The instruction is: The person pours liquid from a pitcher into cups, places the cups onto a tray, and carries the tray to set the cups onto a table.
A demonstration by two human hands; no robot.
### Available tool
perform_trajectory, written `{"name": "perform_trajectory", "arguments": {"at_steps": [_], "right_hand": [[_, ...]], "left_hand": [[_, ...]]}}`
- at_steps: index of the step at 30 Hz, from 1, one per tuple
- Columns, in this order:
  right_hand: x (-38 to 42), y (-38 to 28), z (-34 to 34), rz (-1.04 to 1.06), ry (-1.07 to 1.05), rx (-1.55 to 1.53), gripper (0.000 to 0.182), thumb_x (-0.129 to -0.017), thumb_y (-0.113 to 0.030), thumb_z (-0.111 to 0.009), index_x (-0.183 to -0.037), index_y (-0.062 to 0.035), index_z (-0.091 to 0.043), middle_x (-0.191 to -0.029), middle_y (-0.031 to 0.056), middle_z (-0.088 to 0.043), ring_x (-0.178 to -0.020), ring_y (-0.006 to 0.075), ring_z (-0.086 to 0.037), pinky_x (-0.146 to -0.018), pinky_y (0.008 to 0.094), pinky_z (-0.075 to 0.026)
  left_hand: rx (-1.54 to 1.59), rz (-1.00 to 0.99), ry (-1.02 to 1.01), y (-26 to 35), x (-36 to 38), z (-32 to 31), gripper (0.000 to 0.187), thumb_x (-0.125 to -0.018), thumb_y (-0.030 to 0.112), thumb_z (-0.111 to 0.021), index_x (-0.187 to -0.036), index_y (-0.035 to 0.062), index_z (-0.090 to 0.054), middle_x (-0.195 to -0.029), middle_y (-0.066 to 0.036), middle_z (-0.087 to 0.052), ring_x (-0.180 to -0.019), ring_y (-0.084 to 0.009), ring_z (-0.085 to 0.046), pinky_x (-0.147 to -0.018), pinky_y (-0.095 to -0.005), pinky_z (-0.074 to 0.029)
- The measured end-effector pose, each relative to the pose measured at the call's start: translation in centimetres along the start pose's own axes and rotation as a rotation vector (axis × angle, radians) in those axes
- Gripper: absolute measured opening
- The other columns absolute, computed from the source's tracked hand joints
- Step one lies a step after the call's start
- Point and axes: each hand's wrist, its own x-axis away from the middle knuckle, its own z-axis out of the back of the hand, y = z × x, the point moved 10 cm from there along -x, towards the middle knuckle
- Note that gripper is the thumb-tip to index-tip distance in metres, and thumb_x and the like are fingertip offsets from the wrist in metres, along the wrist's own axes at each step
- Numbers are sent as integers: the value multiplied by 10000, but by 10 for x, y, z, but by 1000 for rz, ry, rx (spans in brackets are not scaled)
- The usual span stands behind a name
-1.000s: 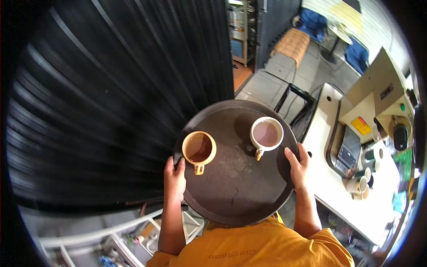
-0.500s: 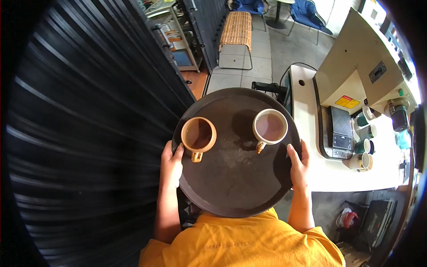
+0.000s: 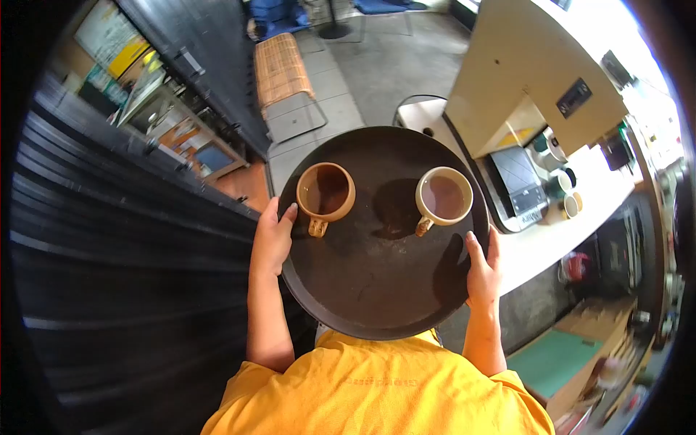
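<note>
Between my two hands is a round dark tray (image 3: 377, 290), held in front of my yellow shirt. My left hand (image 3: 273, 235) grips its left rim, thumb over the edge. On the right rim my right hand (image 3: 483, 268) does the same, with its other fingers partly hidden. A brown-orange mug (image 3: 316, 226) with dark liquid stands on the tray's left part, near my left thumb. The cream mug (image 3: 426, 223), holding a brownish drink, stands on the right part. Both mug handles point toward me.
At the right, a white counter (image 3: 533, 250) carries a large beige machine (image 3: 518, 65), a black scale (image 3: 516, 180) and several cups (image 3: 558, 185). A woven bench (image 3: 283, 69) stands ahead. Black corrugated panels (image 3: 130, 275) line the left side, beside a shelf unit (image 3: 196, 138).
The surroundings have turned and shifted left in view; more of the shelves at left and a green surface at lower right show. Both hands still hold the tray, with the mugs on it.
</note>
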Motion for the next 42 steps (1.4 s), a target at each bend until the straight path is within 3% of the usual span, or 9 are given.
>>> {"name": "perform_trajectory", "arguments": {"at_steps": [5, 9, 11, 17, 28, 31, 38, 40, 42], "right_hand": [[15, 1, -12, 19, 176, -207, 629, -902, -212, -648, -1374, 96, -369, -1332, 173, -484, -1166, 204, -498, -991, 305, -395], [16, -1, -23, 14, 278, -185, 607, -915, -192, -623, -1368, 115, -359, -1326, 194, -482, -1168, 211, -500, -984, 304, -400], [13, 0, -27, -12, 339, -223, 597, -920, -174, -614, -1368, 122, -353, -1314, 195, -486, -1149, 207, -512, -976, 294, -405], [-23, -30, -44, 75, 306, -278, 502, -934, -126, -578, -1342, 94, -386, -1268, 152, -525, -1139, 192, -515, -974, 285, -399], [-90, -63, -105, 103, 374, -330, 451, -966, -164, -525, -1330, 76, -411, -1257, 143, -538, -1151, 198, -506, -1003, 296, -373], [-108, -65, -131, 54, 489, -369, 405, -993, -186, -479, -1316, 55, -439, -1246, 124, -550, -1128, 179, -512, -984, 289, -387], [-164, -92, -217, 26, 617, -421, 331, -1024, -187, -408, -1264, 20, -507, -1200, 84, -584, -1062, 135, -545, -942, 269, -423], [-190, -94, -235, 64, 582, -411, 322, -1027, -187, -402, -1245, 19, -520, -1177, 76, -594, -1049, 129, -549, -934, 262, -427], [-213, -101, -257, 101, 540, -405, 316, -1029, -186, -396, -1226, 18, -534, -1155, 68, -604, -1036, 123, -552, -926, 255, -430]], "left_hand": [[48, -17, -221, 12, -70, -22, 279, -975, 127, -517, -1214, -18, -504, -1094, -60, -628, -1004, -115, -566, -886, -253, -433], [106, 13, -365, 3, -112, -38, 233, -973, 116, -514, -1170, -8, -516, -1045, -44, -624, -952, -100, -568, -868, -249, -439], [-16, -23, -353, 17, -125, -45, 221, -970, 112, -516, -1159, -1, -522, -1035, -36, -625, -934, -93, -570, -853, -245, -444], [153, -53, -525, 19, -186, -70, 258, -956, 114, -534, -1175, -22, -520, -1088, -62, -623, -982, -114, -580, -880, -255, -451], [81, -48, -626, 43, -308, -87, 278, -944, 129, -555, -1173, -25, -534, -1094, -68, -628, -989, -129, -579, -905, -277, -444], [4, -63, -639, 53, -349, -86, 266, -941, 121, -554, -1166, -20, -544, -1090, -67, -632, -983, -125, -579, -896, -274, -446], [-64, -83, -632, 61, -467, -56, 312, -933, 120, -560, -1196, -46, -530, -1108, -98, -632, -1020, -152, -571, -912, -282, -432], [-273, -203, -528, 63, -503, -38, 361, -928, 137, -576, -1225, -60, -513, -1112, -118, -627, -1034, -174, -557, -927, -298, -421], [-207, -162, -562, 60, -528, -29, 381, -926, 143, -583, -1236, -64, -508, -1117, -124, -623, -1041, -182, -552, -932, -304, -417]]}}
